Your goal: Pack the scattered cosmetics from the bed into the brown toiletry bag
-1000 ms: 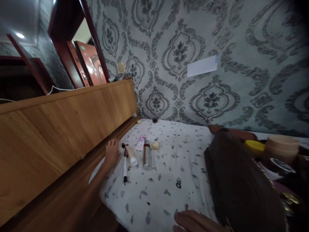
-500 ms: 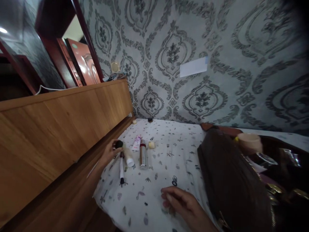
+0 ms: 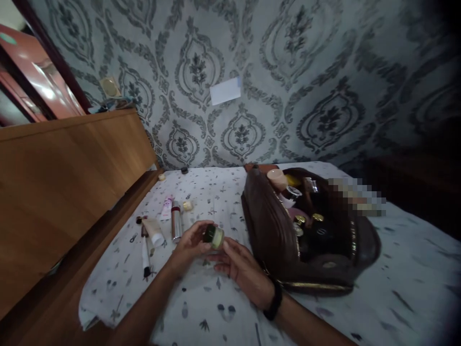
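A small cosmetic jar with a dark lid and a pale yellow-green body is tilted on its side above the bed sheet. My left hand is closed on its lid end. Beside the jar's pale end is my right hand, fingers apart, with the thumb tip at the jar's edge; whether it touches cannot be told. To the left lie a silver bottle, a cream tube, a pink-and-white tube, a small cream-coloured jar and a makeup brush.
At right stands an unzipped brown bag holding several cosmetics, among them a peach-coloured jar. A small dark pot and a cream lid-like piece lie near the wall. A wooden board borders the left side.
My view has turned right. My left hand has moved right from beside the tubes, carrying the dark-lidded jar. My right hand has come up to the jar.
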Motion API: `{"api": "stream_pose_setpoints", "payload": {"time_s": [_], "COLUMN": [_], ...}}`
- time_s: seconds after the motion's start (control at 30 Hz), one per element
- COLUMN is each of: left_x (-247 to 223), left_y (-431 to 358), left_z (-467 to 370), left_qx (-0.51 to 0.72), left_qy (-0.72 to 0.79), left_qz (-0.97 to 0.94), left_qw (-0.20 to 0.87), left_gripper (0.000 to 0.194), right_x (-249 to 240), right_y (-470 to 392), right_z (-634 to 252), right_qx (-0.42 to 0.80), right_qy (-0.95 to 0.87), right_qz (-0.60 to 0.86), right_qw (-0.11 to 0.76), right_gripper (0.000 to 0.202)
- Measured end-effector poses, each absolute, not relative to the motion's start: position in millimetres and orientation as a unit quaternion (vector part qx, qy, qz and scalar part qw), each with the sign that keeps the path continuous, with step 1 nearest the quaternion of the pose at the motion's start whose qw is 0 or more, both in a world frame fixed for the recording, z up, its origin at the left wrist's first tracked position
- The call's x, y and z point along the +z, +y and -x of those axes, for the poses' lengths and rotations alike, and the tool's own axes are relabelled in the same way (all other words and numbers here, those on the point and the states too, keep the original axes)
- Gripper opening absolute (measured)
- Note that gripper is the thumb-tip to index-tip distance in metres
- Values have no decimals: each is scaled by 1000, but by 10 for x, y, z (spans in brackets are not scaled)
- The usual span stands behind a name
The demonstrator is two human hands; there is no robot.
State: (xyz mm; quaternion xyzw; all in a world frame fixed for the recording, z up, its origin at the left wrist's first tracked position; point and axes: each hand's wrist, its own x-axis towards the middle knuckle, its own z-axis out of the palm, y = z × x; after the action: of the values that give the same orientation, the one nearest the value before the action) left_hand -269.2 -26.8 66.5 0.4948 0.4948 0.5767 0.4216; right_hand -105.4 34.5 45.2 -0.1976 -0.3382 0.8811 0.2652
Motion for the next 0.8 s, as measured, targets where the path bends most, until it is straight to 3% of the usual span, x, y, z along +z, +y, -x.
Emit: {"api": "stream_pose_setpoints", "payload": {"time_s": [0.53, 0.8], "left_x": [556, 589], "left_y": [-299, -348], "left_z": [2696, 2691], "left_qx": [499, 497], "left_qy": [549, 516], "left_qz": [-558, -576], "left_qw": [371, 394], "left_gripper": [59, 58], "right_x": [438, 367], "right_y": [368, 419], "right_z": [1082, 1086], "right_qx": [887, 897], "right_qy": [-339, -360], "right_qz": [191, 182], "right_qw": [249, 181], "right_gripper": [45, 62]}}
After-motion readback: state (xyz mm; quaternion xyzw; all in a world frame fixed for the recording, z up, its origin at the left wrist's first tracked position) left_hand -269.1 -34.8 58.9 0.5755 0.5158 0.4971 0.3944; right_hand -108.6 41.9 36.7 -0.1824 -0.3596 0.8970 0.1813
